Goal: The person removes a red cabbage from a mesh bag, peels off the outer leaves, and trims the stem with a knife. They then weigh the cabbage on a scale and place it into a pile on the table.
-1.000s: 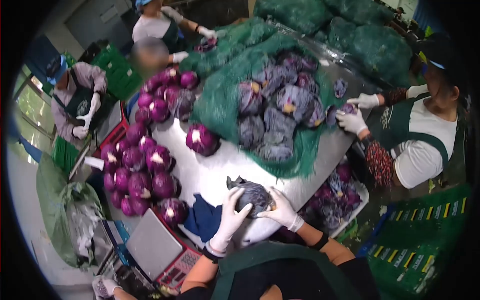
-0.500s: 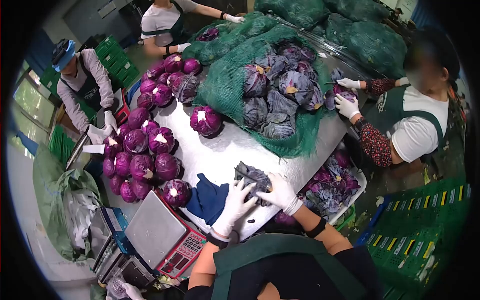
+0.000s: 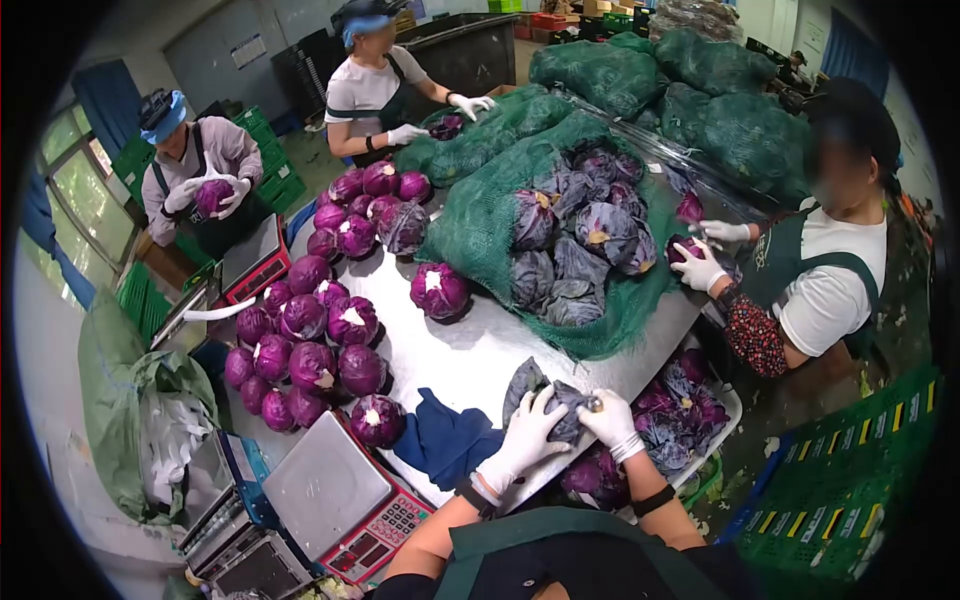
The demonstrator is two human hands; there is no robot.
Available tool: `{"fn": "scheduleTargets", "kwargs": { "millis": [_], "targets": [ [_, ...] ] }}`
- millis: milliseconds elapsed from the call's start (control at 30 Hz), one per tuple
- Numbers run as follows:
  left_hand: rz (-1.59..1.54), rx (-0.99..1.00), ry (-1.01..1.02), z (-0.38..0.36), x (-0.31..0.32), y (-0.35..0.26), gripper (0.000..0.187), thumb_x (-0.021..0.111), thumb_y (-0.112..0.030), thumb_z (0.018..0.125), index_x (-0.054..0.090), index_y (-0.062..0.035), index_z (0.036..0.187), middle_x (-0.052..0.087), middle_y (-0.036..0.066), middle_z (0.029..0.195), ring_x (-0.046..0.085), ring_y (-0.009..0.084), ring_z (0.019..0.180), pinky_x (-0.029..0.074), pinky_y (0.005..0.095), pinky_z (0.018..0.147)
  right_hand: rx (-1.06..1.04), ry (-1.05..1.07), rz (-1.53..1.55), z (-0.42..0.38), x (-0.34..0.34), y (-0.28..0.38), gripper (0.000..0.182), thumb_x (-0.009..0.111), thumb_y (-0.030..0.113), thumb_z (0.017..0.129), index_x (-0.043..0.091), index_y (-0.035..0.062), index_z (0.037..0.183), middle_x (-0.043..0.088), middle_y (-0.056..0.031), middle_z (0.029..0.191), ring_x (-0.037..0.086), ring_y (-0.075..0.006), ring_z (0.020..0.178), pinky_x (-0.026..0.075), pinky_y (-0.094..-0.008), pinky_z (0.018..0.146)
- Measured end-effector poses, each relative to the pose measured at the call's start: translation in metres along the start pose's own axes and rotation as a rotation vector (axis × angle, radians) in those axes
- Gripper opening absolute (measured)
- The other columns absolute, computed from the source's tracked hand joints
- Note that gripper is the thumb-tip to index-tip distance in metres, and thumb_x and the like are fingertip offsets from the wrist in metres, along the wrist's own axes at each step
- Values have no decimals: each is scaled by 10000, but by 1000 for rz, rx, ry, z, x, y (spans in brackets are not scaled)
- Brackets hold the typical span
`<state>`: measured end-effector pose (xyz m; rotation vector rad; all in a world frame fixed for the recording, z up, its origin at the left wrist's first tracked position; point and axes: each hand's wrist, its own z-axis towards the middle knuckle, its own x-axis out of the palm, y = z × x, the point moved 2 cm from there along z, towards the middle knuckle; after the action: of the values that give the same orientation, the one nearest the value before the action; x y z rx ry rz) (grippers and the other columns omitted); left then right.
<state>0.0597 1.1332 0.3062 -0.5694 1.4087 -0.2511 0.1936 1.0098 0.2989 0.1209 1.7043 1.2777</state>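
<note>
Just beyond the table's front edge, a red cabbage [image 3: 570, 412] with greyish-purple outer leaves sits between my gloved hands. My left hand [image 3: 527, 438] is curled over its left side, and a loose-looking outer leaf [image 3: 523, 383] stands up past the fingers. My right hand [image 3: 614, 424] closes on the cabbage's right end, where a small pale, yellowish spot shows at the fingertips. A dark blue cloth [image 3: 447, 440] lies crumpled to the left of my left hand. Below my right hand, more red cabbage [image 3: 597, 478] shows beside the table edge.
Shiny trimmed red cabbages [image 3: 310, 365] crowd the metal table's [image 3: 470, 350] left side. A green mesh sack [image 3: 470, 220] spills untrimmed heads. A scale [image 3: 330, 485] stands front left; a leaf-filled tub [image 3: 725, 425] and green crates [image 3: 840, 450] are right. Three co-workers stand around the table.
My hands and the cabbage now appear farther right and lower, and the cabbage is turned. The view has tilted up. The far-left co-worker now holds up a cabbage.
</note>
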Motion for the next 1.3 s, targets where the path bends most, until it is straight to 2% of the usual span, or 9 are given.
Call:
{"fn": "scheduleTargets", "kwargs": {
  "millis": [133,200,333,400,467,633,800,967,1300],
  "targets": [
    [-128,-38,5,13,7,10,680,773,-295,667,490,-220,1281,309,160,1404,321,473,1246,416,500,963,130,11,214,22,8,-19,254,661,207,718,547,3,817,573,-180,684,570,-316,626,453,-359,596],
    [-156,-5,22,12,6,20,671,773,-289,669,493,-208,1273,312,160,1399,315,460,1256,411,482,974,22,-118,3,37,21,-48,158,609,155,776,562,18,838,571,-71,626,541,-151,492,442,-294,484],
    [-243,56,-45,-4,0,32,643,778,-285,655,511,-108,1213,332,178,1368,320,398,1274,361,471,1018,284,190,553,19,20,-18,282,630,159,807,606,41,1061,590,-8,701,506,-53,482,403,-209,430],
    [-260,-49,-128,-3,3,24,636,735,-272,642,500,-15,1174,375,181,1306,351,381,1236,351,474,1002,-213,39,26,5,18,12,487,714,271,722,579,-1,1103,656,-185,813,661,-288,673,520,-346,612],
    [-20,-202,-125,2,18,25,672,731,-265,629,476,24,1180,382,181,1298,354,387,1227,350,477,996,23,217,-57,0,9,39,521,721,300,690,575,-6,1084,631,-239,857,640,-368,833,514,-400,732],
    [-33,-91,-138,-2,-5,21,885,792,-458,581,459,-4,1265,456,181,1292,429,376,1180,385,438,987,55,29,-134,16,12,4,286,601,237,708,616,57,930,619,-227,760,613,-401,728,493,-465,665],
    [-414,58,-68,-22,-16,61,844,829,-289,576,450,-3,1274,435,208,1316,412,342,1227,332,393,1038,184,75,-162,22,59,-91,316,555,211,729,619,77,1007,614,-247,782,616,-402,768,491,-462,673],
    [-804,-445,-93,-58,-17,74,909,833,-229,606,326,57,1304,409,241,1306,415,315,1226,323,383,1045,-8,-19,-14,-4,7,-50,407,589,311,841,527,87,1175,642,-169,892,625,-364,794,507,-417,709],
    [29,-341,-147,-32,-2,17,985,787,-429,595,323,59,1315,388,235,1279,395,406,1169,437,443,918,-127,369,-117,-46,24,-5,223,486,229,893,494,46,1019,619,-205,798,609,-385,708,482,-472,612]
  ]
}}
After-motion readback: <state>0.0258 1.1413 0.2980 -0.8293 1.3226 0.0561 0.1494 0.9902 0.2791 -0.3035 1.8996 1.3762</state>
